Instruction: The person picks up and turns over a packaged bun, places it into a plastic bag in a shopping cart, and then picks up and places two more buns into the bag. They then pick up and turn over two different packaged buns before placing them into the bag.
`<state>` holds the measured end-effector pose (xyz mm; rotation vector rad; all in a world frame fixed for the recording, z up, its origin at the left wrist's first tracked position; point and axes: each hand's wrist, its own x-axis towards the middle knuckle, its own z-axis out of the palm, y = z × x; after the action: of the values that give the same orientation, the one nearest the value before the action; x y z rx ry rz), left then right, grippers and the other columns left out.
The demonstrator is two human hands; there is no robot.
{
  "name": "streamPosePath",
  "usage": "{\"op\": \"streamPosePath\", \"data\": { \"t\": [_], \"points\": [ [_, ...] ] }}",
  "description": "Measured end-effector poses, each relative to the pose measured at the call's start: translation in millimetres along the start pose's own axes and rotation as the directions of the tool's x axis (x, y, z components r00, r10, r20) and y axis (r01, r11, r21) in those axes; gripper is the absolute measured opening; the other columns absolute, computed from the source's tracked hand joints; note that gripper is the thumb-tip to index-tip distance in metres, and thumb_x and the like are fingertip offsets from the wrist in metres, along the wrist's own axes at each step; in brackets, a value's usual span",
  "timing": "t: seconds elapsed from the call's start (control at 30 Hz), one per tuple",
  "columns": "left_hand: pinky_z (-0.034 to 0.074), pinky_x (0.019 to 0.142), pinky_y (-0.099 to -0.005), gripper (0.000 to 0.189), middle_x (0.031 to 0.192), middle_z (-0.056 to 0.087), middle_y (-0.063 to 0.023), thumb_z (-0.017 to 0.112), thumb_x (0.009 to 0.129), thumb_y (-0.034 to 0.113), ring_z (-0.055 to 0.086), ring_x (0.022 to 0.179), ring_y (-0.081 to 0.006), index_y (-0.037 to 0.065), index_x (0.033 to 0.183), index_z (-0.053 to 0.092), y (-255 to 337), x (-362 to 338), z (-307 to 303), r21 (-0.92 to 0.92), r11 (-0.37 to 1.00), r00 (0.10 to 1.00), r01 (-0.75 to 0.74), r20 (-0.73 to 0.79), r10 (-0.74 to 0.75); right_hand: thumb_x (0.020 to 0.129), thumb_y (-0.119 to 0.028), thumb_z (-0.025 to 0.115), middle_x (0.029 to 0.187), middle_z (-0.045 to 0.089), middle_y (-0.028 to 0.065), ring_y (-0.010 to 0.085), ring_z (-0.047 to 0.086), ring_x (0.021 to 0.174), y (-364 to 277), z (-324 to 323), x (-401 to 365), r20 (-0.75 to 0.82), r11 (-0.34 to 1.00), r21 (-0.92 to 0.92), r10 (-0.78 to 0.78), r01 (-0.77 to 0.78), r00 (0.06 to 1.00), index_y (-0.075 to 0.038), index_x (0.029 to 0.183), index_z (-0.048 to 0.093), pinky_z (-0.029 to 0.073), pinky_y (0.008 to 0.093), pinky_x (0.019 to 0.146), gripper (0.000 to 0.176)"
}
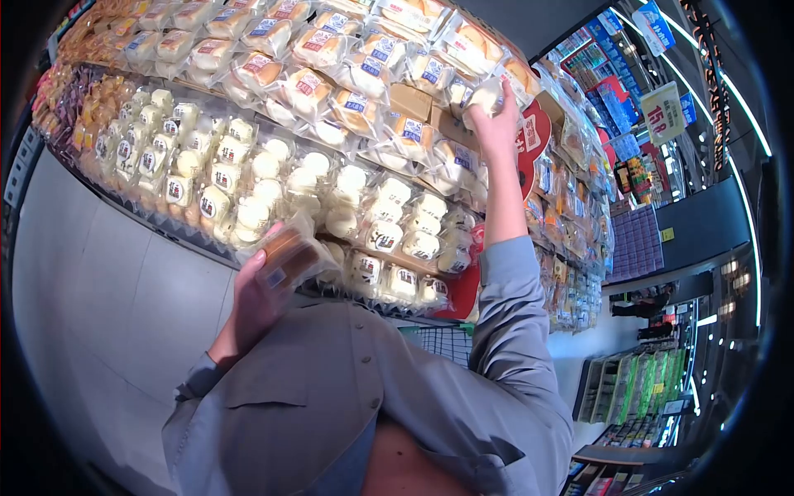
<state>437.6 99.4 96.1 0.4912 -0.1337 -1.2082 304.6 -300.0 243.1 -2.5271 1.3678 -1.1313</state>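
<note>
At the lower left of the head view, my left hand [252,285] is closed round a clear-wrapped brown bread pack [289,255], held in front of the lower display of round white buns [269,165]. My right arm reaches up to the upper display, where my right hand [494,124] has its fingers round a wrapped pale bun [484,101]. Beside that hand lie packs with blue labels [430,73] and an exposed piece of cardboard [413,103]. A round red sign [532,136] stands just right of my right wrist.
More wrapped goods [571,190] fill the shelves to the right of my arm. A green shopping basket [442,341] shows behind my body. Price sign [663,113] hangs at the upper right, and green crates [633,384] stand at the lower right.
</note>
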Motion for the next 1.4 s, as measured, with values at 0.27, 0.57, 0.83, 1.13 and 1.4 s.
{"op": "streamPosePath", "data": {
  "t": [0.27,0.57,0.83,1.13,1.4],
  "points": [
    [0.038,0.105,-0.0368,0.064,0.137,0.051,-0.0084,0.041,0.095,0.057,0.050,0.125,-0.0219,0.009,0.137,0.048,2,9,-10,-0.134,0.980,0.989,0.144,-0.018,-0.147,0.082,-0.040,0.068,0.137,0.049,0.0199,0.0383,0.045,0.127,-44,-54,-147,0.430,-0.608,0.726,0.038,-0.320,0.902,-0.003,0.138,0.045,0.038,0.0565,0.106,0.071],
    [0.049,0.099,-0.0394,0.064,0.135,0.053,-0.0097,0.043,0.097,0.053,0.057,0.120,-0.0258,0.009,0.144,0.037,-20,30,-53,0.396,0.918,0.999,-0.019,0.034,0.006,0.080,-0.054,0.071,0.146,0.037,0.0250,0.0466,0.035,0.134,-59,-46,-261,0.626,-0.661,0.542,-0.093,-0.518,0.774,-0.006,0.151,0.025,0.038,0.0551,0.107,0.097],
    [0.034,0.112,-0.0410,0.066,0.140,0.049,-0.0093,0.055,0.096,0.035,0.048,0.130,-0.0239,0.013,0.150,0.023,-9,31,-72,-0.014,0.885,0.856,0.466,0.261,-0.446,0.082,-0.012,0.061,0.145,0.041,0.0177,0.0316,0.044,0.133,-68,-55,-313,0.662,-0.556,0.673,0.160,-0.487,0.732,-0.005,0.152,0.022,0.037,0.0462,0.111,0.081],
    [0.044,0.103,-0.0479,0.068,0.136,0.050,-0.0168,0.035,0.091,0.066,0.049,0.128,-0.0252,0.021,0.140,0.046,-15,12,-19,0.441,0.884,0.890,0.157,0.324,-0.320,0.085,-0.003,0.053,0.142,0.044,0.0154,0.0282,0.045,0.132,-74,-65,-353,0.648,-0.429,0.743,0.266,-0.514,0.714,-0.006,0.153,0.019,0.038,0.0431,0.110,0.076],
    [0.044,0.104,-0.0456,0.068,0.135,0.051,-0.0190,0.040,0.095,0.052,0.053,0.123,-0.0312,0.002,0.142,0.039,-44,-21,3,0.566,0.804,0.835,0.183,0.343,-0.431,0.093,-0.002,0.054,0.129,0.051,0.0070,0.0135,0.050,0.117,-68,-85,-384,0.602,-0.004,0.776,0.301,-0.630,0.740,-0.009,0.156,0.012,0.040,0.0294,0.101,0.076]
  ]
}}
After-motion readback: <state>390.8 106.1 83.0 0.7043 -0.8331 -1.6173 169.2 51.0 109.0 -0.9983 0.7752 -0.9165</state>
